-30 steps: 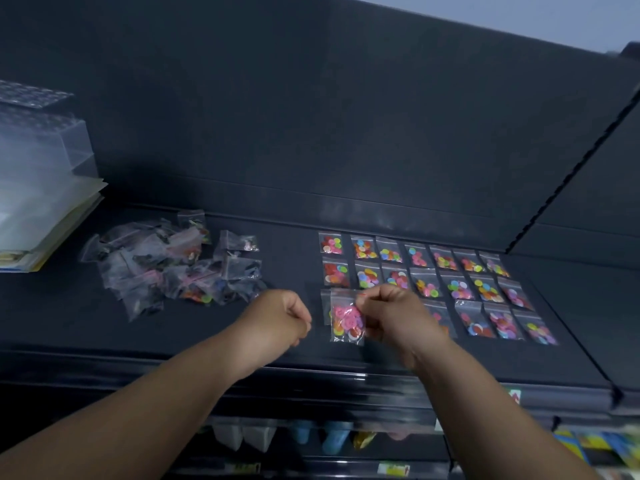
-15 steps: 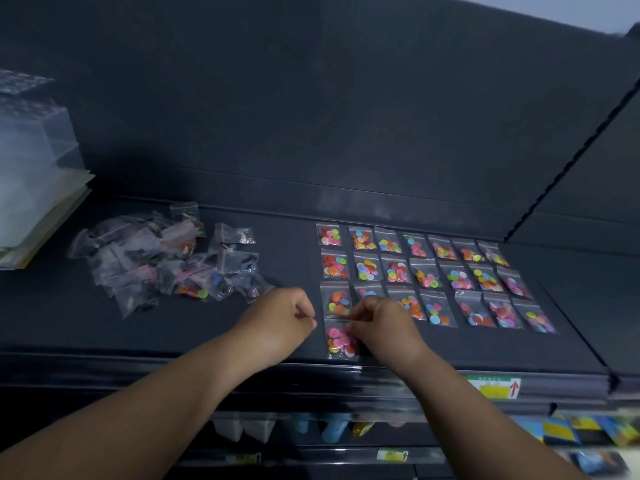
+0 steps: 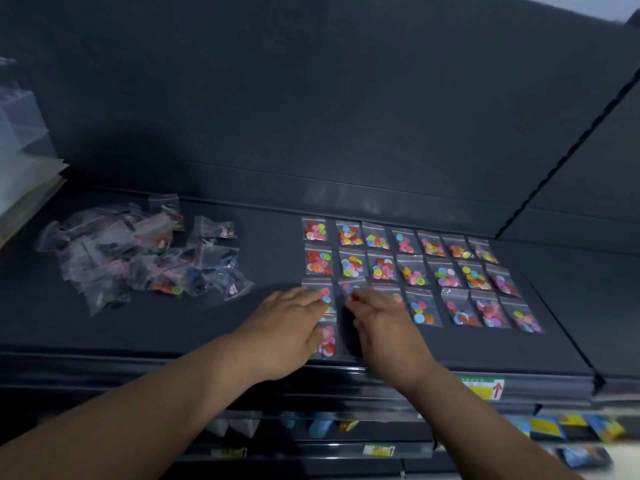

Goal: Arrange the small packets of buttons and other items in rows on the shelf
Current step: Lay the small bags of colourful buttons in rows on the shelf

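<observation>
Small clear packets of coloured buttons (image 3: 408,270) lie in three rows on the dark shelf (image 3: 270,244). A single packet (image 3: 327,341) lies in front of the rows, near the shelf's front edge. My left hand (image 3: 287,327) lies flat with straight fingers over the leftmost packet of the third row (image 3: 325,295) and partly covers the front one. My right hand (image 3: 384,327) rests with fingers extended on the second packet of that row (image 3: 348,288). Neither hand holds anything.
A loose heap of unsorted packets (image 3: 138,258) sits on the shelf's left part. A clear plastic box on stacked papers (image 3: 24,157) stands at the far left. A shelf divider (image 3: 554,161) bounds the right. Lower shelves with goods and price labels (image 3: 485,388) lie below.
My right hand let go of the packet, which now lies at the shelf's front. Both hands opened and moved forward onto the third row's left packets.
</observation>
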Demonstrator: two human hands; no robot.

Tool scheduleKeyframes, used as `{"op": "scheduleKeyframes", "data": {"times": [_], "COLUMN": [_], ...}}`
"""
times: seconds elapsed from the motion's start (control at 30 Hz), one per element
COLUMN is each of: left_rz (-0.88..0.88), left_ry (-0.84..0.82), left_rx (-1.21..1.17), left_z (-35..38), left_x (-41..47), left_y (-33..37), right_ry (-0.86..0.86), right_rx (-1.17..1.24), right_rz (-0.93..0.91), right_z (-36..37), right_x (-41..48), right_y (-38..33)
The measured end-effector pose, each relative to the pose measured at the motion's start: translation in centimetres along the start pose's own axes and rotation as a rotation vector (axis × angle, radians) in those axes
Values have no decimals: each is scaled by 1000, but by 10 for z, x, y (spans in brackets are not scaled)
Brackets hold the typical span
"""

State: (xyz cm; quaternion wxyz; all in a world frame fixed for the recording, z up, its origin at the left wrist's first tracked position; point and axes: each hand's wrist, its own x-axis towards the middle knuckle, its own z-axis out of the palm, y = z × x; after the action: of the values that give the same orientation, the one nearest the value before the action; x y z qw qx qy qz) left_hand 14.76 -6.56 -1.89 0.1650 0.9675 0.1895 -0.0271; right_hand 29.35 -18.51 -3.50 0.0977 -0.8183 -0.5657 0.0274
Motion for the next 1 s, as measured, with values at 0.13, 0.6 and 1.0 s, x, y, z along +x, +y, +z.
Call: {"op": "scheduleKeyframes", "data": {"times": [0.13, 0.6, 1.0], "left_rz": [-31, -86, -436], "left_ry": [-25, 101, 334], "left_rx": [30, -69, 13], "left_z": [0, -3, -37], "left_x": [8, 14, -17], "left_y": [6, 13, -8], "right_ry": [-96, -104, -85], "right_rx": [-15, 23, 68], "right_rz": [-56, -132, -418], "right_z": [-3, -18, -39], "right_x": [2, 15, 69], "right_y": [10, 18, -21]}}
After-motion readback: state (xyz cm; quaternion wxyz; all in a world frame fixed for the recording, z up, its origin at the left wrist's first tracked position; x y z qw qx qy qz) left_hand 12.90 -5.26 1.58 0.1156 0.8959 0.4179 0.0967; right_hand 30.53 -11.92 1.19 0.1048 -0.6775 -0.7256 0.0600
